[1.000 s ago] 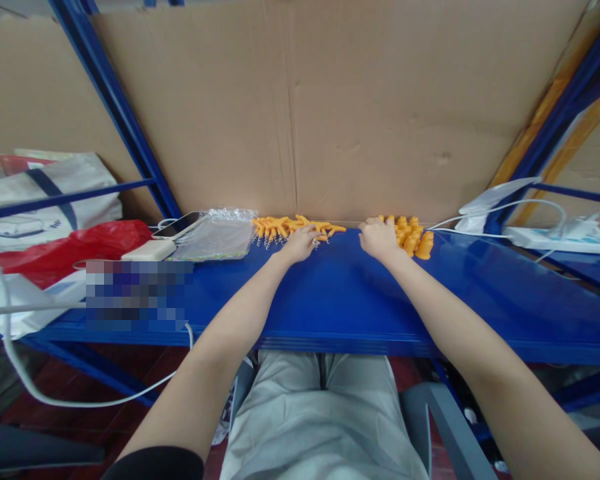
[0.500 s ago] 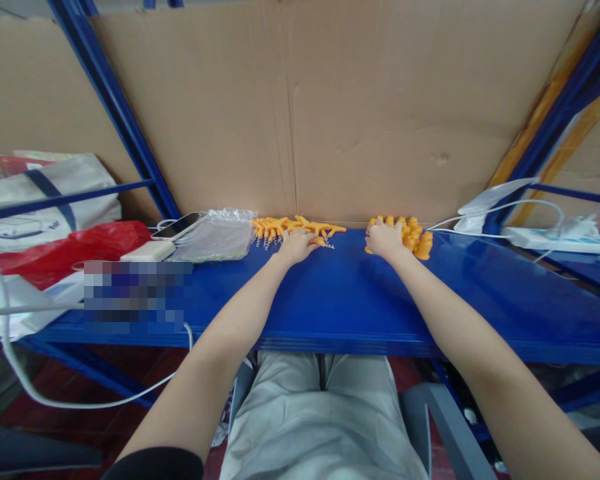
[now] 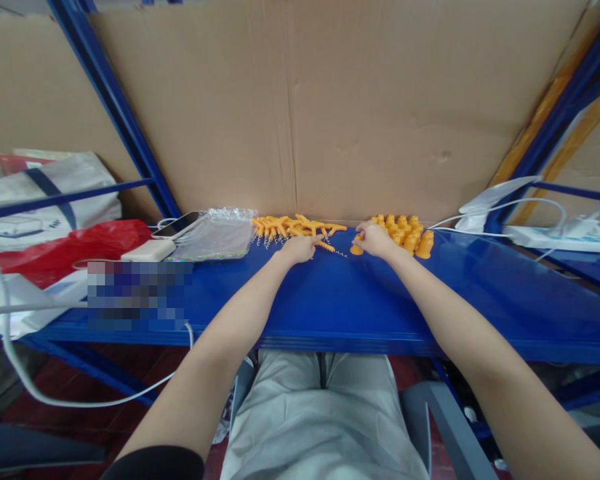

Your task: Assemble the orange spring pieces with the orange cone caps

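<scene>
Blue table (image 3: 340, 300): left hand (image 3: 299, 249) holds 1 corkscrew (image 3: 327, 246), right hand (image 3: 377, 239) 1 cup (image 3: 357, 249).

Corkscrews (image 3: 305, 231) are orange; cups (image 3: 406, 235), orange; table (image 3: 345, 300), blue; cardboard (image 3: 360, 107), brown.

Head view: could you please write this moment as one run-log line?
left hand: holds orange corkscrew | right hand: grips orange cap | corkscrew and cap: apart | surface: blue table

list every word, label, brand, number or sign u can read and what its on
No text is readable.
Off-white fabric bag with dark blue band: dark printed marks, too blurred to read.
Orange branched corkscrew pieces: no lettering visible.
Orange tapered plastic-looking caps: no lettering visible.
</scene>
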The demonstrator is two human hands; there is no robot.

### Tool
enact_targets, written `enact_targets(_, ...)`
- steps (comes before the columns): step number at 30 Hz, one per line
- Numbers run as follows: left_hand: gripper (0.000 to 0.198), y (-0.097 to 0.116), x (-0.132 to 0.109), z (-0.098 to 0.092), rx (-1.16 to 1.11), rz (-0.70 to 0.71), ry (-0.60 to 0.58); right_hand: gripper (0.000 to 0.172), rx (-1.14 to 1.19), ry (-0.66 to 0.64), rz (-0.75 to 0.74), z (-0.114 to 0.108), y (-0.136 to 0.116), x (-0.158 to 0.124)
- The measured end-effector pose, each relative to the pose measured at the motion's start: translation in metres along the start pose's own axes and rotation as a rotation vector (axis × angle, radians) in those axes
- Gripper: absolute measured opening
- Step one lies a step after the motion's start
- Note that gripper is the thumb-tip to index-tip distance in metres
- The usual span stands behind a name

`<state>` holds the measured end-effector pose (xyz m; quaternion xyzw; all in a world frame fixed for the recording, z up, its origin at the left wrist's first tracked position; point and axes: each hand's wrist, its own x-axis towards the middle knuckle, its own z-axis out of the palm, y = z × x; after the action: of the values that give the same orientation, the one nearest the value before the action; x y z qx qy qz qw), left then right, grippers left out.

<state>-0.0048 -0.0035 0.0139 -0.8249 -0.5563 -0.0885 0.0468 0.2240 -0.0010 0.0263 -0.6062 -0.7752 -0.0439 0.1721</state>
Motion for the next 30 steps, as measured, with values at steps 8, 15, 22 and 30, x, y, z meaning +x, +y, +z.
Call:
enact_targets(8, 0.04, 0.016, -0.005, -0.009, 0.068, -0.044, -0.022, 0.028, -0.057, -0.092, 0.032, 0.01, 0.001, 0.004)
enact_targets(15, 0.036, 0.013, -0.009, -0.013, 0.018, -0.087, 0.056, 0.036, -0.158, -0.031, 0.044, -0.006, -0.008, -0.01)
enact_targets(22, 0.035, 0.011, -0.008, -0.012, 0.006, -0.112, 0.116, 0.033, -0.15, -0.071, -0.016, -0.014, -0.014, -0.016)
enact_targets(30, 0.037, 0.012, -0.01, -0.015, -0.009, -0.163, 0.115, 0.036, -0.148, -0.06, -0.06, -0.009, -0.006, -0.012)
